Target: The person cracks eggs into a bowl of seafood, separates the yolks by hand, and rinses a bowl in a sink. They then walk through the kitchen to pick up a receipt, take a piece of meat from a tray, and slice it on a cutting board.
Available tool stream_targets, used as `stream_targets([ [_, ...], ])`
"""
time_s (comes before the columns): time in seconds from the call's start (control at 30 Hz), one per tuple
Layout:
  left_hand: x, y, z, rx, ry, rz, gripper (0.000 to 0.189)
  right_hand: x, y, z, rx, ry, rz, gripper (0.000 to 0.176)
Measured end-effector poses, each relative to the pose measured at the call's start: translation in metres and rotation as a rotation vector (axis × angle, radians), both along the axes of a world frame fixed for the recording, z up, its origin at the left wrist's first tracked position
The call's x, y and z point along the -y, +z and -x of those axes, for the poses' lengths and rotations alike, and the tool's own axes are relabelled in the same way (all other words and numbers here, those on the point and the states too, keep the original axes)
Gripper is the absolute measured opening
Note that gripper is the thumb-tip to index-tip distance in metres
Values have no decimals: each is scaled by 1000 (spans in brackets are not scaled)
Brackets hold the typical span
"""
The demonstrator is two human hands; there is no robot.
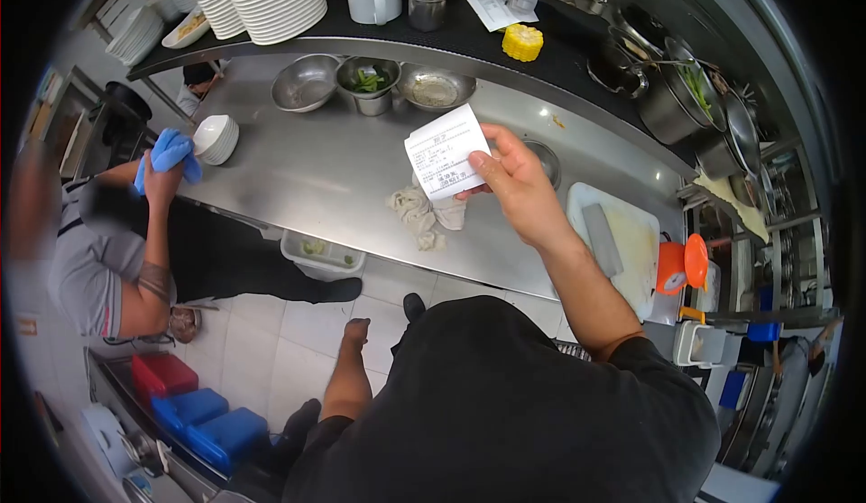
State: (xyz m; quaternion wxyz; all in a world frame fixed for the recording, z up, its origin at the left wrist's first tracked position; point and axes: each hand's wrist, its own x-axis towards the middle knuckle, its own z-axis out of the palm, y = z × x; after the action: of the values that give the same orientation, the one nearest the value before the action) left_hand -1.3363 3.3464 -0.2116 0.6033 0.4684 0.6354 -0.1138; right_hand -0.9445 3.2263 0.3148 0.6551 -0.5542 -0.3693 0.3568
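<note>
A printed paper receipt (pixel 446 153) is pinched between the thumb and fingers of my right hand (pixel 514 174), held up above the steel counter (pixel 316 174). Its printed side faces me. Below and behind the receipt, a crumpled beige cloth (pixel 417 217) lies near the counter's front edge. My left hand (pixel 358 328) hangs low at my side over the tiled floor, away from the counter. It is small and dark in view, so its fingers cannot be made out.
Metal bowls (pixel 307 83) and stacked white bowls (pixel 216 139) stand on the counter. A white cutting board (pixel 631 232) with a cleaver (pixel 602 239) lies right, beside an orange scale (pixel 670 268). Overhead, a shelf (pixel 262 53) holds crockery. At left, a co-worker (pixel 108 268) holds a blue cloth (pixel 171 156).
</note>
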Motion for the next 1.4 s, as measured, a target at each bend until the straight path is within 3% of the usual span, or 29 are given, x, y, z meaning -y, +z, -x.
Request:
stream_targets([
  [0.27,-3,1,-17,21,-155,-30,40,-8,12,0,50,-82,-5,32],
  [0.37,-10,-50,2,102,-262,-90,35,-12,18,-1,69,-94,-11,31],
  [0.4,-11,-44,3,138,-312,-127,34,-13,19,-1,74,-98,-13,31],
  [0.47,-6,-19,-5,18,-71,68,34,-15,19,-2,93,-95,5,34],
  [0.6,-9,-36,5,-4,-60,65,37,-19,33,-17,250,-122,-57,45],
  [0.63,-11,-33,2,-22,-62,76,39,-24,44,-22,321,-208,-136,55],
  [0.67,-11,-29,2,-44,-64,89,42,-29,58,-30,490,-358,-171,53],
  [0.8,-18,-11,3,-16,-61,128,47,-57,106,-90,654,-718,-391,31],
  [0.87,-20,-10,3,20,-68,115,50,-83,123,-120,581,-825,-558,27],
  [0.97,-24,-6,-1,34,-66,103,52,-118,132,-165,565,-851,-486,33],
  [1.07,-24,-3,-2,46,-51,94,52,-138,115,-218,893,-999,-217,34],
  [1.1,-23,-6,-2,52,-40,90,53,-133,111,-215,679,-897,-80,32],
  [1.2,-15,-6,5,41,-12,95,50,-125,103,-213,965,-1010,-82,31],
  [1.4,-6,-5,20,-74,-182,172,53,-114,107,-212,970,-950,-40,34],
])
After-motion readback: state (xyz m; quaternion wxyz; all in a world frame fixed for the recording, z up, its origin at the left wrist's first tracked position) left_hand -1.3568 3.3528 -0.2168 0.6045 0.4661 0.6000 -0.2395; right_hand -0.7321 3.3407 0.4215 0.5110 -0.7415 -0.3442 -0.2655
